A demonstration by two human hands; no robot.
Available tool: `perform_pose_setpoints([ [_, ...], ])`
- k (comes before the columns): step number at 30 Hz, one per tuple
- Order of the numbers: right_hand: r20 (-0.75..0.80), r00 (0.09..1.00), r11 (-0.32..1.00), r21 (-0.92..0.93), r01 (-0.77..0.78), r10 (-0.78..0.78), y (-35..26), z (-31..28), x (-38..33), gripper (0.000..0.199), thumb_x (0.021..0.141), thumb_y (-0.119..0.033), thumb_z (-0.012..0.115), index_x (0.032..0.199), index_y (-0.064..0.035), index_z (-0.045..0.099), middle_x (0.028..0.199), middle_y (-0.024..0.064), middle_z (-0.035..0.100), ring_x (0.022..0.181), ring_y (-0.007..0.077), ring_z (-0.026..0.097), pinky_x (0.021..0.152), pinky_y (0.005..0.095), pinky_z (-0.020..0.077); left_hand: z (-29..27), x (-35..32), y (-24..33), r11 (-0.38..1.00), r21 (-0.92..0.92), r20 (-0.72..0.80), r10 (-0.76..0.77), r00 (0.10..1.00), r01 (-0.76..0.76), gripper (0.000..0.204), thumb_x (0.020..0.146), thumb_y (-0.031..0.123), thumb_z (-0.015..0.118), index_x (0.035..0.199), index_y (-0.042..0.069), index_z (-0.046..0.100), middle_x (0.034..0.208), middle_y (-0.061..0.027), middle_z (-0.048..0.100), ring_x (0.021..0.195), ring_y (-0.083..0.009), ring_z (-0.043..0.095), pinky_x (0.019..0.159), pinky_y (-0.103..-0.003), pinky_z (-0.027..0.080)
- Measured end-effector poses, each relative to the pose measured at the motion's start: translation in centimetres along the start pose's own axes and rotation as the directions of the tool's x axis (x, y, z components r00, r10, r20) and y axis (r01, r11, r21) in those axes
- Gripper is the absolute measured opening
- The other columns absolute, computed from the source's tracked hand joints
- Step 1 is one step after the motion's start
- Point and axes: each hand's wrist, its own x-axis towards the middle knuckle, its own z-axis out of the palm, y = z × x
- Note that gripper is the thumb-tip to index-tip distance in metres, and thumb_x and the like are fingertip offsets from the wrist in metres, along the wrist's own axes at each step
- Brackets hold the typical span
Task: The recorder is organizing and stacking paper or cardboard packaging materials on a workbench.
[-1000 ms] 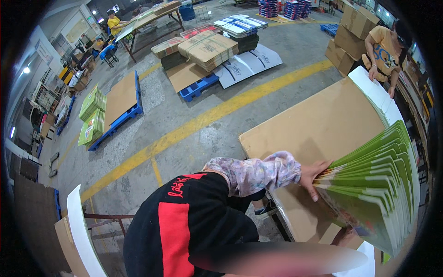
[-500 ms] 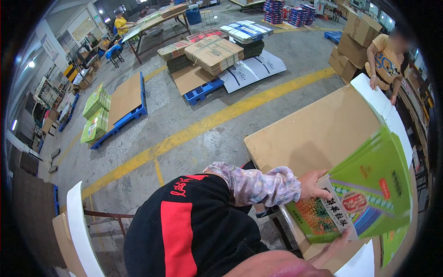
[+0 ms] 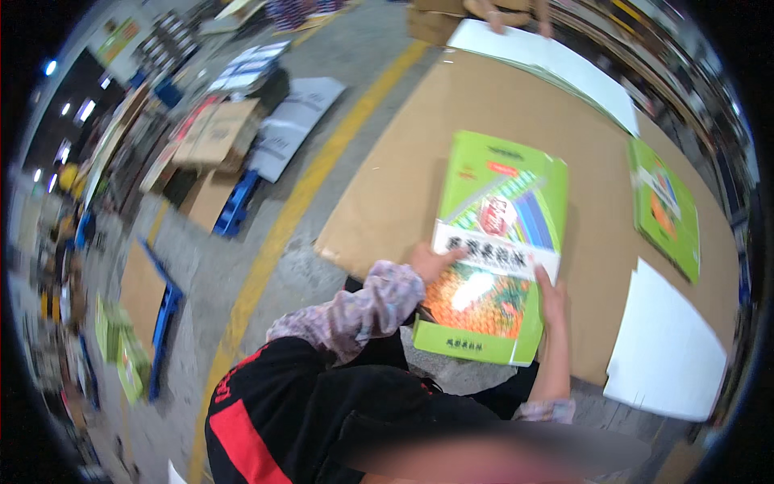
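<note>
Between my hands is a neat stack of green printed cardboard sheets (image 3: pixel 501 202), with a pineapple picture and a white band across it. It is held over the near edge of a brown cardboard-topped table (image 3: pixel 395 189), its lower end past that edge. My left hand (image 3: pixel 434 262) grips the stack's left side, thumb on the front face. My right hand (image 3: pixel 553 300) closes on the right side, thumb also on the front. The fingers behind the stack are hidden.
Another green stack (image 3: pixel 667 211) lies on the table's right side, above white sheets (image 3: pixel 665 347). At the far edge, a person's hands (image 3: pixel 516 20) touch more white sheets (image 3: pixel 548 64). Bundled cardboard (image 3: pixel 216 133) and blue pallets (image 3: pixel 165 323) stand on the floor to the left.
Both hands have brought the green sheets left and upright in front of me, from a slanted, fanned position to a squared stack. The view has turned right.
</note>
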Motion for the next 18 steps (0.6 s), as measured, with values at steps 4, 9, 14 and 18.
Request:
perform_pose_setpoints([
  [4,0.094,0.972,0.977,0.032,0.212,-0.214,-8.3,-2.2,5.0,0.053,0.082,-0.036,0.064,0.119,0.0017,0.054,0.11,0.0116,0.061,0.099,0.0172,0.057,0.087,0.0307,0.0441,0.2,5.0,3.3,0.942,-0.332,-0.006,0.059,0.998,-0.057,0.051,0.075,0.028,0.075,0.108,-0.008,0.058,0.096,-0.0123,0.064,0.08,-0.0167,0.06,0.072,-0.031,0.049],
  [9,0.059,0.87,0.863,0.169,0.476,-0.49,-16.5,-6.4,8.9,0.058,0.089,-0.035,0.055,0.135,-0.0027,0.039,0.134,0.0128,0.044,0.121,0.0185,0.043,0.099,0.0299,0.0349,1.2,12.1,13.5,0.677,-0.697,-0.064,0.271,0.961,-0.237,0.04,0.081,0.016,0.067,0.113,-0.005,0.054,0.103,-0.0117,0.063,0.083,-0.0237,0.064,0.071,-0.035,0.054],
  [14,-0.196,0.816,0.762,-0.522,0.383,-0.544,-8.1,-10.7,7.0,0.061,0.09,-0.036,0.053,0.139,-0.0071,0.032,0.141,0.0168,0.034,0.13,0.0274,0.034,0.105,0.0373,0.0285,7.4,25.7,16.5,0.677,-0.687,-0.206,0.17,0.964,-0.266,0.052,0.077,0.026,0.072,0.113,-0.006,0.053,0.098,-0.0143,0.063,0.085,-0.022,0.063,0.069,-0.036,0.052],
  [18,0.025,0.917,0.402,-0.894,0.199,-0.398,2.4,-4.8,3.4,0.062,0.087,-0.036,0.053,0.14,-0.0123,0.032,0.144,0.0163,0.027,0.135,0.0309,0.022,0.109,0.0483,0.0192,-4.5,41.9,14.4,0.885,-0.462,-0.247,-0.06,0.967,-0.063,0.073,0.075,0.048,0.069,0.121,-0.003,0.046,0.11,-0.0148,0.058,0.101,-0.0274,0.059,0.085,-0.039,0.051],
])
